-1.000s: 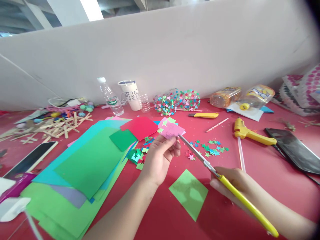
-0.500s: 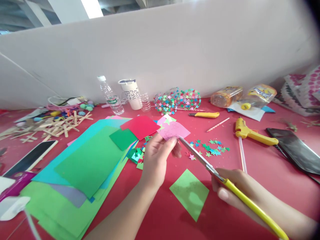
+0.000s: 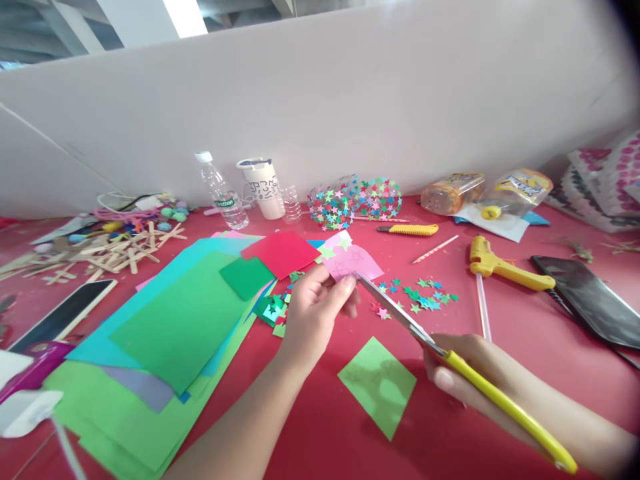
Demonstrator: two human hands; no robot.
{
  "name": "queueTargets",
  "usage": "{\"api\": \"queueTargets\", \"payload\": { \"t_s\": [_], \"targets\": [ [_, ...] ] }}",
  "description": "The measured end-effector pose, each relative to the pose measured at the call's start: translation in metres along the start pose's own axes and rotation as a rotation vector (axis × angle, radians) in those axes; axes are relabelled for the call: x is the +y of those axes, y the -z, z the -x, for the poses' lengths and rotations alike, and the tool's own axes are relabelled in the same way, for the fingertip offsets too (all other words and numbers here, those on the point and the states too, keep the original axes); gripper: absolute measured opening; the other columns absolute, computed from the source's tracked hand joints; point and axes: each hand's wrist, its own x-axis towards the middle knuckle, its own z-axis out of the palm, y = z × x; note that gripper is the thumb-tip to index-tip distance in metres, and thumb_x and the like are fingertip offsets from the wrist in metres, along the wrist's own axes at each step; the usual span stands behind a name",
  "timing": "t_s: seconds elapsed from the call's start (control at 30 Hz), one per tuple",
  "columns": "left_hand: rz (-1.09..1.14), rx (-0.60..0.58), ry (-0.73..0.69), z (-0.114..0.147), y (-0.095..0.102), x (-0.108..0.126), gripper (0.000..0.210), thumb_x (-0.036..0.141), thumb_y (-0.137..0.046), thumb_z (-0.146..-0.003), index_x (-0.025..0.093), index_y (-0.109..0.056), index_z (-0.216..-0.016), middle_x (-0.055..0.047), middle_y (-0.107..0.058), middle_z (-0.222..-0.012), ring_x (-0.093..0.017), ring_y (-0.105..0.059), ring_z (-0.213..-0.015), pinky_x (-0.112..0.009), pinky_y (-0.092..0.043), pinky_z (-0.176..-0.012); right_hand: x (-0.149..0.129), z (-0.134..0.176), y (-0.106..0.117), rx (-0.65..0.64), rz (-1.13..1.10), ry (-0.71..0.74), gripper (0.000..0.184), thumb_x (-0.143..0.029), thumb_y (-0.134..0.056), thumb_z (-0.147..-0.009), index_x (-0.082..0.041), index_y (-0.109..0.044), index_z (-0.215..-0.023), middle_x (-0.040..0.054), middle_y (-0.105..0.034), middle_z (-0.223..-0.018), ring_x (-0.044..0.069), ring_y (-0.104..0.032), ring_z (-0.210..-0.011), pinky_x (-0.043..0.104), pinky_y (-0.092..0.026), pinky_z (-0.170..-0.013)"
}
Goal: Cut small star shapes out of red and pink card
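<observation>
My left hand pinches the near edge of a piece of pink paper that has faint star outlines drawn on it. Yellow-handled scissors are gripped in my right hand, their blade tips at the pink paper beside my left thumb. Below the blades, a light green paper square lies on the table with a shadow across it. Small cut stars in green, blue and pink are scattered behind the scissors. Light green stars show near the pink paper's left edge.
Stacked coloured sheets cover the left of the red table, beside a phone and wooden sticks. A yellow glue gun, a dark phone and a yellow cutter lie right. Bottles and star-covered rings stand by the wall.
The pink paper has shifted slightly right and turned, showing its star outlines more clearly. The scissors' tips stay at its near edge, and the yellow handle has moved slightly.
</observation>
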Motion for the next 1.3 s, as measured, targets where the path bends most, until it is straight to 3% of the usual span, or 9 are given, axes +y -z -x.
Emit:
{"api": "queueTargets", "payload": {
  "t_s": [0.2, 0.4, 0.57, 0.67, 0.9, 1.13, 1.3],
  "targets": [
    [-0.035, -0.039, 0.006, -0.002, 0.003, -0.002, 0.010, 0.027, -0.069, -0.083, 0.017, -0.071, -0.081, 0.002, -0.065, -0.061, -0.008, -0.056, -0.048, -0.018, -0.046, -0.047, -0.002, 0.001, 0.002, -0.059, 0.022, 0.058, 0.061, -0.077, -0.049, -0.088, -0.022, -0.063, -0.070, 0.0025, -0.064, -0.064, 0.017, -0.055, -0.053, 0.024, -0.045, -0.046],
    [-0.040, -0.046, 0.016, -0.003, 0.004, -0.003, 0.011, 0.028, -0.069, -0.084, 0.017, -0.071, -0.082, 0.003, -0.065, -0.061, -0.007, -0.056, -0.048, -0.017, -0.046, -0.048, 0.004, 0.000, -0.005, -0.046, -0.050, 0.021, 0.062, -0.079, -0.051, -0.086, -0.021, -0.058, -0.068, -0.0006, -0.057, -0.061, 0.014, -0.048, -0.052, 0.023, -0.040, -0.045],
    [0.020, -0.084, 0.061, -0.006, 0.005, -0.002, 0.011, 0.026, -0.070, -0.083, 0.016, -0.071, -0.079, 0.002, -0.064, -0.059, -0.007, -0.055, -0.046, -0.018, -0.044, -0.047, -0.002, -0.003, -0.002, -0.225, -0.143, -0.118, 0.061, -0.080, -0.044, -0.089, -0.022, -0.048, -0.071, -0.0049, -0.046, -0.061, 0.011, -0.040, -0.052, 0.021, -0.030, -0.043],
    [0.084, -0.078, 0.109, -0.007, 0.004, 0.000, 0.014, 0.026, -0.070, -0.080, 0.015, -0.069, -0.072, 0.002, -0.063, -0.056, -0.006, -0.054, -0.045, -0.017, -0.042, -0.044, -0.004, -0.003, 0.000, -0.245, -0.157, -0.112, 0.062, -0.081, -0.042, -0.089, -0.022, -0.043, -0.069, -0.0058, -0.043, -0.059, 0.010, -0.037, -0.050, 0.022, -0.026, -0.043],
    [0.159, -0.045, 0.169, -0.006, 0.003, 0.001, 0.014, 0.025, -0.072, -0.077, 0.014, -0.067, -0.069, 0.001, -0.064, -0.054, -0.006, -0.053, -0.041, -0.017, -0.039, -0.042, -0.004, 0.000, -0.003, -0.142, -0.167, -0.053, 0.065, -0.087, -0.046, -0.082, -0.024, -0.045, -0.065, -0.0035, -0.048, -0.059, 0.013, -0.041, -0.051, 0.025, -0.033, -0.044],
    [0.102, -0.049, 0.112, -0.006, 0.006, 0.002, 0.017, 0.023, -0.067, -0.080, 0.015, -0.065, -0.066, 0.002, -0.064, -0.056, -0.006, -0.054, -0.045, -0.018, -0.041, -0.047, -0.013, -0.004, 0.002, -0.221, -0.116, -0.059, 0.065, -0.086, -0.037, -0.086, -0.025, -0.039, -0.065, -0.0053, -0.042, -0.058, 0.012, -0.038, -0.048, 0.024, -0.031, -0.041],
    [0.088, -0.027, 0.067, -0.005, 0.004, 0.001, 0.016, 0.023, -0.066, -0.080, 0.017, -0.064, -0.066, 0.003, -0.063, -0.056, -0.006, -0.053, -0.046, -0.018, -0.041, -0.048, -0.020, -0.003, 0.002, -0.211, -0.122, -0.085, 0.068, -0.090, -0.035, -0.082, -0.025, -0.034, -0.064, -0.0035, -0.048, -0.061, 0.012, -0.042, -0.049, 0.024, -0.033, -0.040]
  ]
}}
